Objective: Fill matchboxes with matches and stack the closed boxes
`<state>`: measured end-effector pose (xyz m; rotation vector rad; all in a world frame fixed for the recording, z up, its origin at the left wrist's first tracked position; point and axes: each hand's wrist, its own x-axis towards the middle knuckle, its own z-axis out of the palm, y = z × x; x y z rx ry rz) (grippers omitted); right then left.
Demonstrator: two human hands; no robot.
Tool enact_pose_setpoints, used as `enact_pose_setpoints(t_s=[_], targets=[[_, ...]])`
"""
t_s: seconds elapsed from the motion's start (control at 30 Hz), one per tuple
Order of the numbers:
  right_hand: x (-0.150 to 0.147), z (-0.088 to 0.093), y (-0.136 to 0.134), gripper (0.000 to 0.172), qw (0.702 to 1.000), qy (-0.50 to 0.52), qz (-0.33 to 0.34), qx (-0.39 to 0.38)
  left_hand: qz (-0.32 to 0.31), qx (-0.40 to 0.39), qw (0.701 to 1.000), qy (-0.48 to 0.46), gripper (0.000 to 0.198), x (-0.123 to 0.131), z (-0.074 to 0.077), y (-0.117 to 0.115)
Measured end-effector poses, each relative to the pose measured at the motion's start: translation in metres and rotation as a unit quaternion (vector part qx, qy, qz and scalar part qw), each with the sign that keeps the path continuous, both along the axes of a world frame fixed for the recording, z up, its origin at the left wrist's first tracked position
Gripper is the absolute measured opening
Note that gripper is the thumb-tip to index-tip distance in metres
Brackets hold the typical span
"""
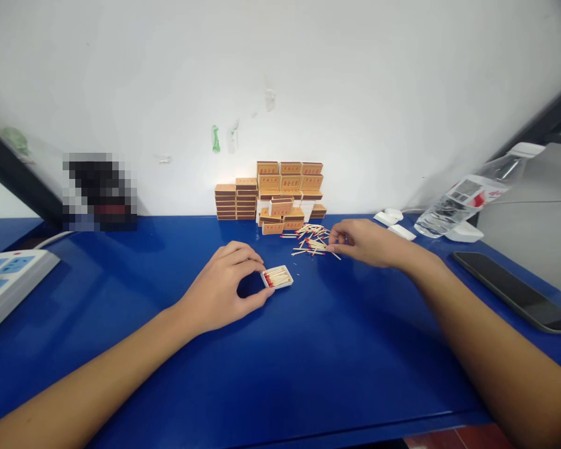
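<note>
Between the thumb and fingers of my left hand (pixel 229 284) is a small white matchbox tray (pixel 287 282), resting on the blue table. Matches (pixel 277 276) lie side by side in it, red heads toward my left hand. My right hand (pixel 362 242) is at the right edge of a loose pile of matches (pixel 312 240), its thumb and forefinger pinched at a match there. The fingertips partly cover that match. Behind the pile stand stacked orange matchboxes (pixel 290 182), some with white sides showing.
More matchboxes (pixel 236 202) are stacked against the wall on the left. To the right are a tilted water bottle (pixel 472 190), white plastic pieces (pixel 395 221) and a black phone (pixel 518 290). A white power strip (pixel 16 280) lies at the left edge of the blue table (pixel 280 374).
</note>
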<state>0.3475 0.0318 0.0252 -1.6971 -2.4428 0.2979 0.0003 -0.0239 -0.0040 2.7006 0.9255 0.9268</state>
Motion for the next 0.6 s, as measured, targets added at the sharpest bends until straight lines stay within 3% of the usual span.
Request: enact_pose_setpoints(t_s=[0.27, 0.6], targets=[[-0.013, -0.013, 0.001, 0.025, 0.996, 0.039, 0.061, 0.051, 0.001, -0.01, 1.0, 0.018, 0.02, 0.0, 0.0, 0.0], [-0.015, -0.012, 0.004, 0.027, 0.997, 0.05, 0.033, -0.05, -0.001, -0.004, 1.0, 0.018, 0.02, 0.001, 0.0, -0.001]])
